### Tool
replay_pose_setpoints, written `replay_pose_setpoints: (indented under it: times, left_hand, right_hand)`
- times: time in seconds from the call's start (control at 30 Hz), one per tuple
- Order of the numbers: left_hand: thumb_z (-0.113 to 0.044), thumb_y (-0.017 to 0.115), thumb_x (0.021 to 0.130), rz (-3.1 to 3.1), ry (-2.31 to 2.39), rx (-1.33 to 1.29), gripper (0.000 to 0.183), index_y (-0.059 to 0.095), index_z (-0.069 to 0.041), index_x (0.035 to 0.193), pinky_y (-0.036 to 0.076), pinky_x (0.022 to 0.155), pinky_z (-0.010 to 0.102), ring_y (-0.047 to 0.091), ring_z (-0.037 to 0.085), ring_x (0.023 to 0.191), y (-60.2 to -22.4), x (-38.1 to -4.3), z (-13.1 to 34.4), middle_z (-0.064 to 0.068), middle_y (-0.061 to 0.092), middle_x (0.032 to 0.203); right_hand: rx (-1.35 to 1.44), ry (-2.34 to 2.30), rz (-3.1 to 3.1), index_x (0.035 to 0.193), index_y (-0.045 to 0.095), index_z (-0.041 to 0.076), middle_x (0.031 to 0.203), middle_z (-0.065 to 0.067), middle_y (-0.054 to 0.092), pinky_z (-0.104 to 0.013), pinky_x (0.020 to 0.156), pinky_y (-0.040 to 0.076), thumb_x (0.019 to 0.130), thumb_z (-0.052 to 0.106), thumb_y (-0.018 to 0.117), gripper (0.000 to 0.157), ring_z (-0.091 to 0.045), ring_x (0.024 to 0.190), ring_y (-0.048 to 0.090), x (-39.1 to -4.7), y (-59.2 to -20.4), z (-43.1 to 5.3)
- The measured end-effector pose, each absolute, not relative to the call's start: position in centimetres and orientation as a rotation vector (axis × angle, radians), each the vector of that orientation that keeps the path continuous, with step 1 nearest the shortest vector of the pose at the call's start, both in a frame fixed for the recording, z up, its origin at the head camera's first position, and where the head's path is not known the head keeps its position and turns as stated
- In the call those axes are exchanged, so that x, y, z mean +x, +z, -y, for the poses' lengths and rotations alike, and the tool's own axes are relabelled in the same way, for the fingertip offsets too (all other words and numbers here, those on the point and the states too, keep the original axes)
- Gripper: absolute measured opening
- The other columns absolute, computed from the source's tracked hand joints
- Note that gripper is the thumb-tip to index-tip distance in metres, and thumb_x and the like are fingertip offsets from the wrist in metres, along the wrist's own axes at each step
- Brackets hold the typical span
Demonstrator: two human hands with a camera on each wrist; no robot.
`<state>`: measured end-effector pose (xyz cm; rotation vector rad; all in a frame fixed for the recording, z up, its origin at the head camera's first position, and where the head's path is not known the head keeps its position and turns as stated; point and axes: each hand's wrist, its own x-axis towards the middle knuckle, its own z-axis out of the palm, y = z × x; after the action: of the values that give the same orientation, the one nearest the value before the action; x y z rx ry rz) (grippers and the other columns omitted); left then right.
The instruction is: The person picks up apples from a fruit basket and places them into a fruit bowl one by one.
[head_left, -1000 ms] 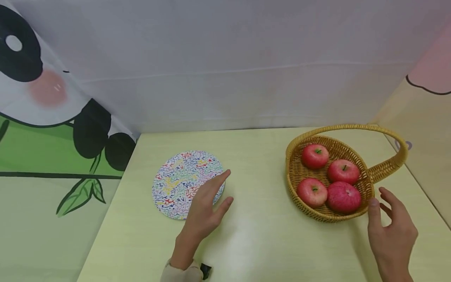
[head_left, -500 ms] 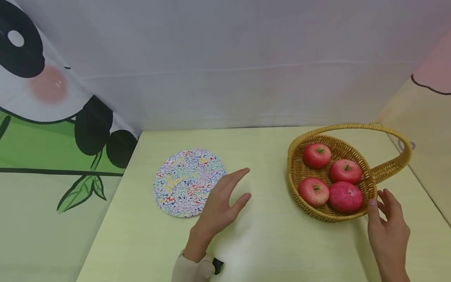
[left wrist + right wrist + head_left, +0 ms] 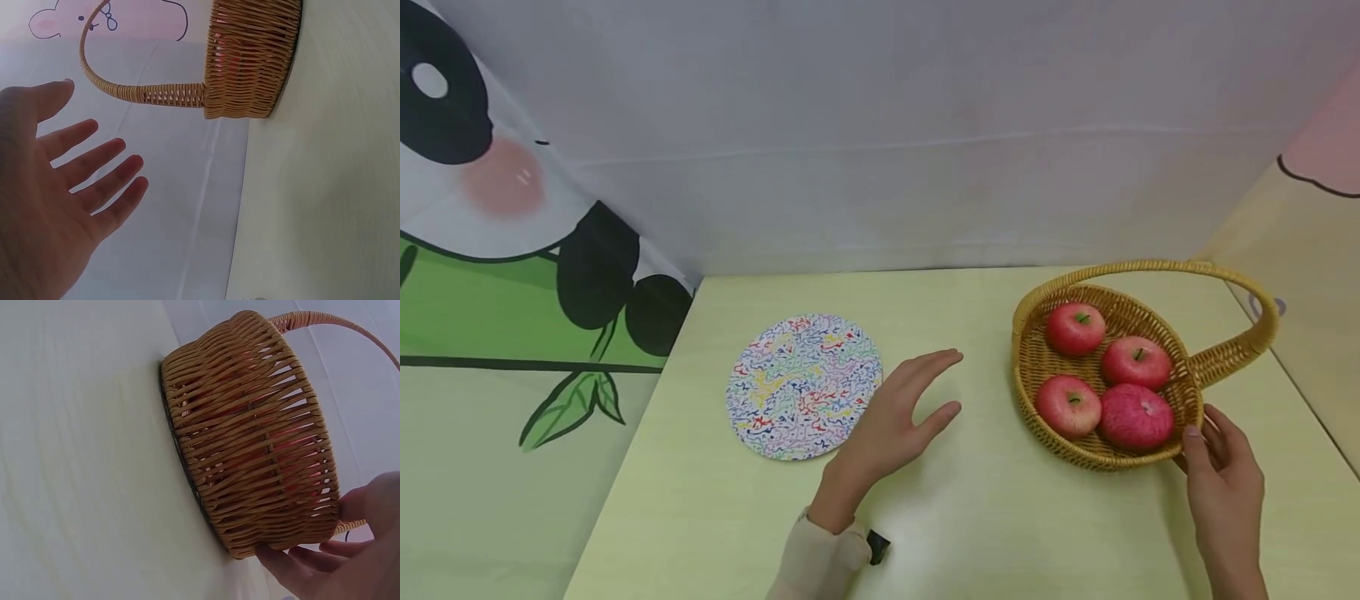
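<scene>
Right hand [image 3: 1228, 487] grips the basket [image 3: 1131, 317] at four o'clock, maybe to steady it; left hand [image 3: 887, 429] has loose, empty fingers [image 3: 927, 367].

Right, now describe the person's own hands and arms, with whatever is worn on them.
Both the left hand and right hand are bare, with no gloves or rings to be seen. The left arm wears a plain beige sleeve; a small black piece juts out by its cuff, too unclear to identify. No sleeve shows on the right arm before the picture's edge.
</scene>
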<state>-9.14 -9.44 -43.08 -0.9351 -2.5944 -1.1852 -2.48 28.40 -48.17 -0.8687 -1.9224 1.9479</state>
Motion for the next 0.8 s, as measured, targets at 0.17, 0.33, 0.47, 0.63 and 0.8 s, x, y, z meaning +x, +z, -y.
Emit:
replay_pose_setpoints:
  times: [0.17, 0.33, 0.47, 0.63, 0.8]
  left_hand:
    - [-0.036, 0.063, 0.105, 2.613, -1.219, -0.987, 0.053, 0.049, -0.023, 0.155, 0.042, 0.122, 0.039, 0.047, 0.013, 0.148, -42.7, -9.7, 8.5, -0.007, 0.051, 0.158]
    - [-0.037, 0.062, 0.105, 2.616, -1.224, -1.053, 0.054, 0.048, -0.025, 0.155, 0.040, 0.123, 0.039, 0.044, 0.013, 0.150, -42.5, -10.4, 7.4, -0.006, 0.050, 0.160]
    - [-0.036, 0.064, 0.104, 2.628, -1.223, -1.101, 0.054, 0.048, -0.026, 0.155, 0.038, 0.125, 0.040, 0.042, 0.014, 0.151, -42.4, -11.1, 6.7, -0.004, 0.049, 0.160]
    - [-0.035, 0.066, 0.103, 2.627, -1.202, -1.170, 0.055, 0.050, -0.022, 0.154, 0.037, 0.125, 0.039, 0.043, 0.014, 0.151, -42.4, -11.9, 5.8, -0.003, 0.050, 0.159]
    - [-0.031, 0.068, 0.102, 2.618, -1.204, -1.239, 0.056, 0.050, -0.018, 0.154, 0.036, 0.126, 0.036, 0.043, 0.014, 0.150, -42.5, -12.7, 4.8, -0.002, 0.050, 0.159]
  right_hand:
    - [-0.883, 2.015, 1.852, 0.156, 0.046, 0.011, 0.146, 0.001, 0.059, -0.008, 0.071, 0.056, 0.106, 0.020, 0.060, 0.053, 0.008, 0.103, 0.065, -2.5, -48.3, -28.7]
    - [-0.838, 2.071, 1.831, 0.157, 0.044, 0.009, 0.139, 0.005, 0.061, -0.009, 0.072, 0.057, 0.105, 0.020, 0.062, 0.056, 0.008, 0.102, 0.066, -2.4, -48.5, -29.0]
    - [-0.826, 2.075, 1.836, 0.157, 0.045, 0.009, 0.136, 0.006, 0.061, -0.009, 0.072, 0.057, 0.104, 0.020, 0.062, 0.056, 0.007, 0.104, 0.065, -2.4, -48.4, -28.9]
    - [-0.828, 2.052, 1.834, 0.156, 0.046, 0.009, 0.135, 0.005, 0.062, -0.008, 0.072, 0.057, 0.105, 0.019, 0.062, 0.055, 0.006, 0.105, 0.065, -2.5, -48.4, -28.7]
    - [-0.859, 2.029, 1.840, 0.157, 0.045, 0.009, 0.140, 0.001, 0.060, -0.007, 0.072, 0.056, 0.105, 0.018, 0.060, 0.054, 0.006, 0.107, 0.064, -2.5, -48.2, -28.5]
